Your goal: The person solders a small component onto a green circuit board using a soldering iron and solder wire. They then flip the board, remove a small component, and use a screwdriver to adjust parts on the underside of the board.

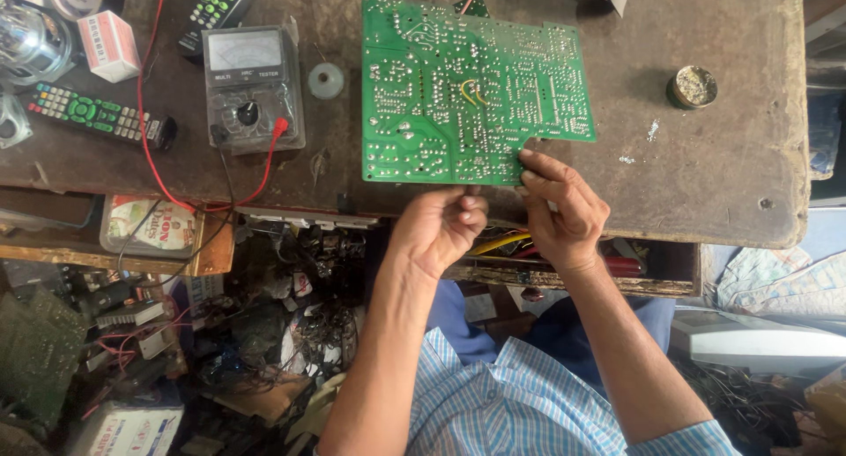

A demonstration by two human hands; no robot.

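Note:
A large green circuit board [467, 90] lies solder side up on the worn brown workbench [705, 174], with a short yellow wire loop near its middle. My left hand [441, 227] is curled under the board's near edge, fingers closed. My right hand [560, 205] pinches the near right corner of the board, with its fingertips on the edge. Both hands hang just past the bench's front edge, over an open drawer.
An analogue multimeter [251, 86] with red and black leads sits left of the board. Beside it lie a solder reel [326, 80], two remote controls [92, 114] and a small box [107, 44]. A round tin [692, 86] stands at the right. Cluttered parts fill the floor at lower left.

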